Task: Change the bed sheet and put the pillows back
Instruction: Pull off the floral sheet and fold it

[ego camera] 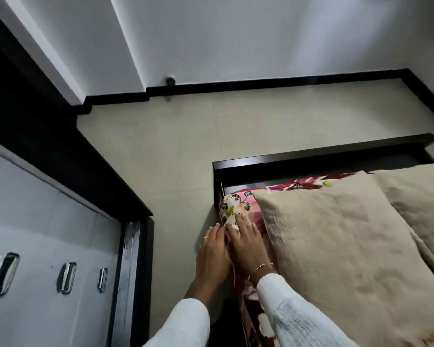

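While we looked from the left, we saw a white wardrobe (48, 221) with chrome handles (67, 278) in a dark frame, standing apart from the bed. Next came our left hand (212, 256), fingers straight and together, pressed flat against the side of the mattress corner over the floral bed sheet (236, 209). Our right hand (246, 244) lay touching it, fingers straight and slightly spread, pressing the sheet's corner down just below the dark headboard (311, 156). We judged the sheet light, soft and limp, likely to slip loose unless taken by its hem at the corner and tucked under. To the right, two beige pillows (336, 246) already leaned on the sheet against the headboard; they looked plump, light and easiest held by their edges.
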{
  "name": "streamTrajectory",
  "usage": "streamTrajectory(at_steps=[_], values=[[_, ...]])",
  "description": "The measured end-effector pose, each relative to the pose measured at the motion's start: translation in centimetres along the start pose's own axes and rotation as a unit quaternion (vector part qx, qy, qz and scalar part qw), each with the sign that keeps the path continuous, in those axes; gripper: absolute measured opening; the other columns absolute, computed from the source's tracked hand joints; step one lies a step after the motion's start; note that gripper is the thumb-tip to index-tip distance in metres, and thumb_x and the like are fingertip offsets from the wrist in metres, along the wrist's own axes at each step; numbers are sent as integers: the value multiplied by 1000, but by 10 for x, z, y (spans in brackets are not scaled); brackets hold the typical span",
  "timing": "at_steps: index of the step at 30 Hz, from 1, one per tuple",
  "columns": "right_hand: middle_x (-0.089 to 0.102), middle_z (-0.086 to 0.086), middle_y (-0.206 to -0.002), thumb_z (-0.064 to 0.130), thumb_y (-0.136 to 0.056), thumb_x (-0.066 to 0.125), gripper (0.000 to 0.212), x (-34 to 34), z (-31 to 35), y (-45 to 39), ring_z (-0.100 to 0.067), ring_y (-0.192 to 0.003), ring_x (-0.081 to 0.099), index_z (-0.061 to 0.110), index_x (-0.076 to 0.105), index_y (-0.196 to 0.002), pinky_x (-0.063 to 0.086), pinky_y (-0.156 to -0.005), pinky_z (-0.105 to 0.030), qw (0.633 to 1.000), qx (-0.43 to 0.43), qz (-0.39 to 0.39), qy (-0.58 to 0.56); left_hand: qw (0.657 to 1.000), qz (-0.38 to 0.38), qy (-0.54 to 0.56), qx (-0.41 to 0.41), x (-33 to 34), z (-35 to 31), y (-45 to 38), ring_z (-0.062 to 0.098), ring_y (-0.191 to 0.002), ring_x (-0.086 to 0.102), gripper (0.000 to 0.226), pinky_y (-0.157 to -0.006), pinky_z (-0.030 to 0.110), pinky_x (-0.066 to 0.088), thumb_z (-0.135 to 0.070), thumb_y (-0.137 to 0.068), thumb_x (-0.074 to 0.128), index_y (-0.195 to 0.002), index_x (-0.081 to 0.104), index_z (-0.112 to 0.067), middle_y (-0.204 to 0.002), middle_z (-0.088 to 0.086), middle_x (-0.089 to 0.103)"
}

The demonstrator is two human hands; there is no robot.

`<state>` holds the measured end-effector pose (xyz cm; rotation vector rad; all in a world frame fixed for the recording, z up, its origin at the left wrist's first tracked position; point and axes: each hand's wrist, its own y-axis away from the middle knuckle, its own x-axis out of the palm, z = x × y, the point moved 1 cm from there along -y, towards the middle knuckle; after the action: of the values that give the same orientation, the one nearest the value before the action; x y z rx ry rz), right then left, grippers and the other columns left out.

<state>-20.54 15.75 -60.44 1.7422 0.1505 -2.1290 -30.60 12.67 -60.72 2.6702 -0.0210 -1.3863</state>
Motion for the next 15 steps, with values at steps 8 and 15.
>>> streamTrajectory(at_steps=[8,15], values=[[61,-12,-124,42,-45,81,67,51,-44,-100,-33,-115,57,24,70,-108,42,-92,-57,988,-60,59,126,999,32,16,-39,54,49,-82,34,-130,43,46,-106,39,35,-2,-89,43,-135,44,1,-139,19,46],[58,-9,-129,40,-67,38,54,69,-60,-118,-35,-120,53,26,67,-110,20,-101,-54,995,-39,3,97,990,132,19,-39,77,62,-106,19,-144,12,75,-115,30,14,-44,-83,6,-149,15,-10,-156,5,15]])
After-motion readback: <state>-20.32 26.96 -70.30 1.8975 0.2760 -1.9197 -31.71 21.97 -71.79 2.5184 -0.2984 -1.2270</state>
